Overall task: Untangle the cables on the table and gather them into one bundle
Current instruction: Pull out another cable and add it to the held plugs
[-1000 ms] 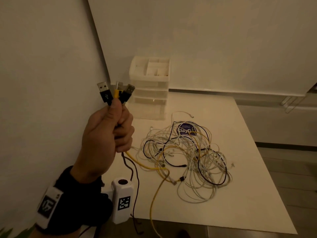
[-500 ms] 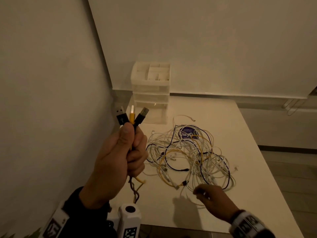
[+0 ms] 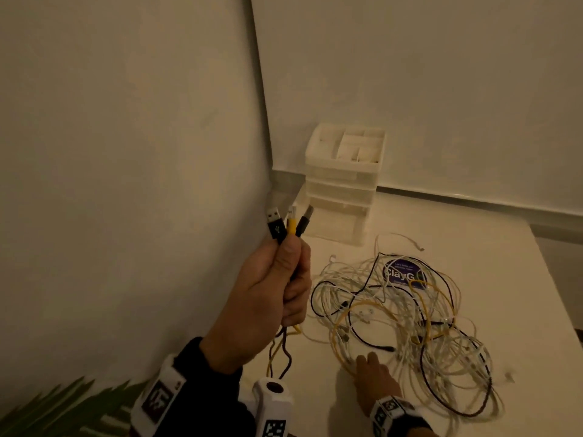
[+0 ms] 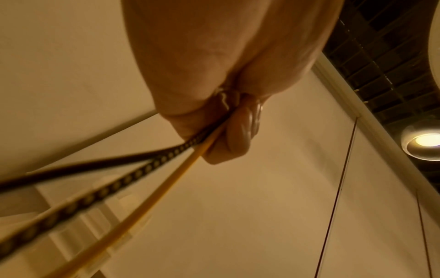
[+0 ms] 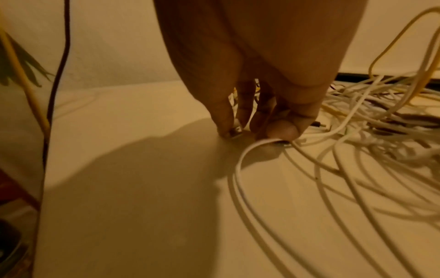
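head view: ur left hand (image 3: 271,298) grips 3 freed cables (image 3: 288,227); right hand (image 5: 262,105) pinches a white cable end (image 5: 235,132) at the tangle (image 3: 407,329) on tabletop (image 3: 492,247). yank hard & loops cinch, dragging the pile off.

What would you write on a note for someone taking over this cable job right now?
Left hand: raised, grips three cable ends, two black, one yellow, plugs up.
Right hand: fingertips down on the table at the tangle's near edge, touching a white cable; grip unclear.
Done: three cables gathered.
Left: the tangled pile of white, yellow and black cables needs untangling and adding to the bundle.
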